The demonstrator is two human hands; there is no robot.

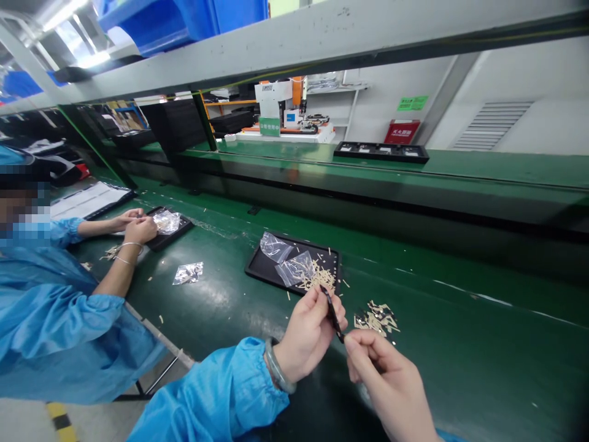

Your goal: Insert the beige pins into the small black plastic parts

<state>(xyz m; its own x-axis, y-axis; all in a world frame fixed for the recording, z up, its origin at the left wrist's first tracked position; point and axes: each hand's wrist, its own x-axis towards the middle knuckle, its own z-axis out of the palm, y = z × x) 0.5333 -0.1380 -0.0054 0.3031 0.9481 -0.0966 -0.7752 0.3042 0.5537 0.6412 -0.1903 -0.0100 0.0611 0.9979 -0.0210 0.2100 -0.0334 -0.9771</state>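
Observation:
My left hand (310, 331) pinches a narrow, dark, glossy strip-like part (332, 312), held up at a slant above the green bench. At the strip's lower end are the closed thumb and forefinger of my right hand (384, 374); whether they grip the strip or a tiny piece on it cannot be made out. Just beyond my left hand lies a black tray (264, 270) holding clear plastic bags (294, 268) and a heap of small cream-coloured strips (319, 276). Right of the tray, a loose pile of cream and dark bits (377, 318) rests on the bench.
On the left a co-worker in a blue smock (59, 307) handles something over another black tray (170, 230). A small plastic bag (188, 274) lies between us. A long black tray (381, 151) sits on the raised ledge behind, under a grey overhead beam (322, 37).

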